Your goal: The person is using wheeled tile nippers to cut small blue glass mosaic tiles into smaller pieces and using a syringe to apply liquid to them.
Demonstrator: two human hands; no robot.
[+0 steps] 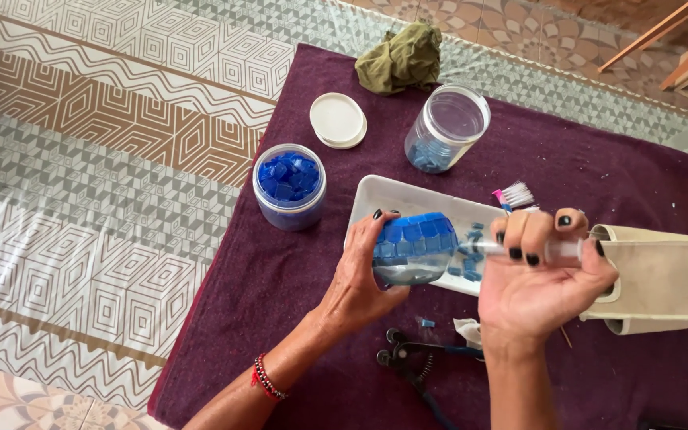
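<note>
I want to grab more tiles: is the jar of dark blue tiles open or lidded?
Open. The jar of dark blue tiles has no lid, so the tiles show at its mouth; a white lid lies on the cloth beside it.

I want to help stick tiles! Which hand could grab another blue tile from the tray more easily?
Probably the right hand: it grips only the glass stem beside the tray, above loose tiles. The left hand cradles the tiled bowl.
</note>
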